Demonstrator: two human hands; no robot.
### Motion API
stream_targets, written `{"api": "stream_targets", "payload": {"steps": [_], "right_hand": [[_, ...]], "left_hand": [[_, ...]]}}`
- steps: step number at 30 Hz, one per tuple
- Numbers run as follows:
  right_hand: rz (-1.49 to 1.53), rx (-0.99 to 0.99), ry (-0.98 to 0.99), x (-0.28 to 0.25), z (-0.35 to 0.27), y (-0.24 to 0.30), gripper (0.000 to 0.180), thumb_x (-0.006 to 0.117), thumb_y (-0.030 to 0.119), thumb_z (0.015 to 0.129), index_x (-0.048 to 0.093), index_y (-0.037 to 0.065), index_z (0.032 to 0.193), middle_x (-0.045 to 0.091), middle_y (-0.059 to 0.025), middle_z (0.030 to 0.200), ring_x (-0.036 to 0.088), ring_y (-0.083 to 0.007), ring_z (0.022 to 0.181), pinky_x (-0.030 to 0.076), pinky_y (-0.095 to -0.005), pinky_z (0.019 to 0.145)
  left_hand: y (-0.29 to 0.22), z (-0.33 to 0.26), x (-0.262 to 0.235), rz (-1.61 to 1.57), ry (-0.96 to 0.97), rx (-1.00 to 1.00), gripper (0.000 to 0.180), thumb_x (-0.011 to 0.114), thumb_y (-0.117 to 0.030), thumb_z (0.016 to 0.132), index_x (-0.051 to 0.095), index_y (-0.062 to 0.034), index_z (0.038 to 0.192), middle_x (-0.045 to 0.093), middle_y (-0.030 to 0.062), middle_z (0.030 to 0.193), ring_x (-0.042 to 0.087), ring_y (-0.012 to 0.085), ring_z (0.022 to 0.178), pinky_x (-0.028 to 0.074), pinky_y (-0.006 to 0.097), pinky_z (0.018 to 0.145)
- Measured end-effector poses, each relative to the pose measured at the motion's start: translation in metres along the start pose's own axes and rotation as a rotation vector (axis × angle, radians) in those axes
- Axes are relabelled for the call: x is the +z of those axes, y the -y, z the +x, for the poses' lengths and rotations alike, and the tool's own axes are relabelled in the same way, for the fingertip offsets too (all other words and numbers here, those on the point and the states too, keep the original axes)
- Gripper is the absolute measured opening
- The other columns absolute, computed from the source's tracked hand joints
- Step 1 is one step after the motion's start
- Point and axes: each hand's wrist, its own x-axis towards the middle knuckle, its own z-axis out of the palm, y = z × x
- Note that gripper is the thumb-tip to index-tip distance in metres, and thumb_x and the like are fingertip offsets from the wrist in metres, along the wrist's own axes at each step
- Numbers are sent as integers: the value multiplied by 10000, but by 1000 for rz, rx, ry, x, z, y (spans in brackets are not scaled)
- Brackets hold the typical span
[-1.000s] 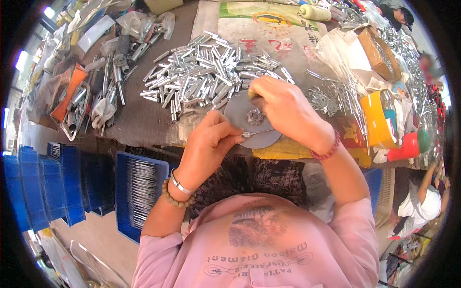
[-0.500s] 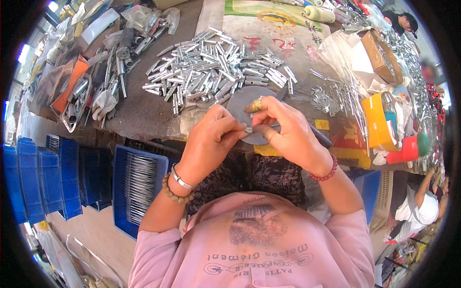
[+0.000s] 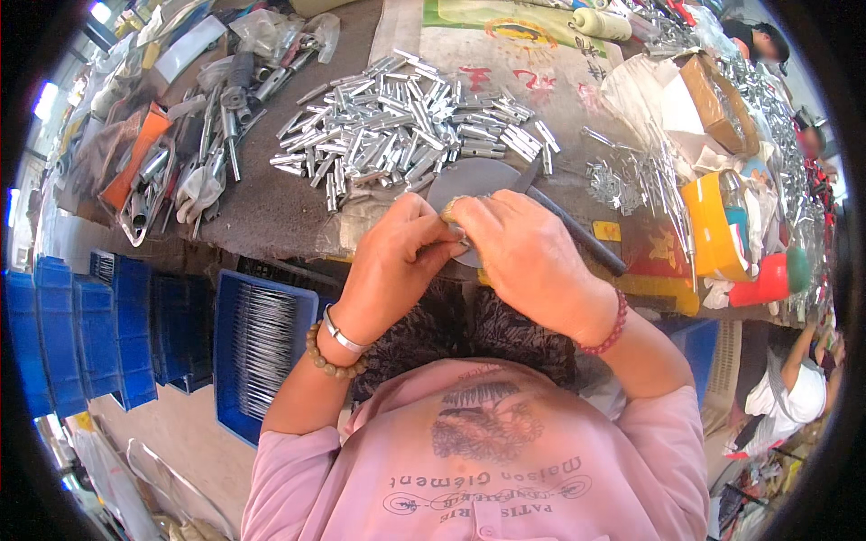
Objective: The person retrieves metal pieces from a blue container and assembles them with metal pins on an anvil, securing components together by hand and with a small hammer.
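My left hand (image 3: 392, 266) and my right hand (image 3: 528, 257) meet fingertip to fingertip over a round grey metal plate (image 3: 469, 180) at the near edge of the workbench. Together they pinch a small shiny metal part (image 3: 458, 233), mostly hidden by the fingers. A heap of short silver metal tubes (image 3: 406, 135) lies just beyond the plate. A dark rod (image 3: 577, 234) runs from the plate toward the right.
Tools and bagged parts (image 3: 180, 135) lie at the bench's left. Small metal pieces (image 3: 622, 185), an orange container (image 3: 713, 225) and a cardboard box (image 3: 713, 90) sit at the right. Blue crates (image 3: 262, 343) with thin rods stand below the bench. Another person (image 3: 794, 397) is at far right.
My right hand has drawn back from the plate's far side toward me. Both hands have come together at the plate's near edge and closed on the small part.
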Motion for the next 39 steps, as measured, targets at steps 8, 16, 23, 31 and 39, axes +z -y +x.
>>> {"api": "stream_targets", "payload": {"steps": [8,16,23,31,39], "right_hand": [[-106,43,-154,-12,-26,-13,473,733,-3,861,683,55,1328,731,-117,1063,704,-340,1034,585,-450,903],[-249,409,-47,-44,-73,-39,492,737,-41,842,729,83,1318,677,-148,1130,684,-384,1094,575,-480,949],[28,312,-195,-52,-72,-1,596,683,-124,841,735,108,1387,644,-140,1103,716,-392,976,594,-471,799],[-81,222,-23,-42,-72,0,594,641,-92,858,733,106,1411,645,-103,1086,714,-337,869,589,-445,696],[-56,179,-212,-40,-77,10,611,655,-70,867,744,157,1427,631,-95,1042,705,-312,827,580,-426,684]], "left_hand": [[-1,1,1,-43,-9,-8,178,876,-3,865,786,-30,1017,632,91,939,645,267,796,532,382,714],[-10,6,6,-16,-6,-69,169,878,19,873,810,-13,1025,636,61,953,630,182,851,508,302,736],[-8,8,9,29,-17,1,179,875,35,866,810,-19,1024,647,53,943,640,183,858,509,302,739],[-6,5,12,5,-57,-10,150,881,-14,857,809,-23,989,654,78,898,658,251,817,516,356,716],[-8,6,10,28,-41,-6,158,889,-14,851,816,-23,992,650,70,902,651,237,804,516,349,712]]}}
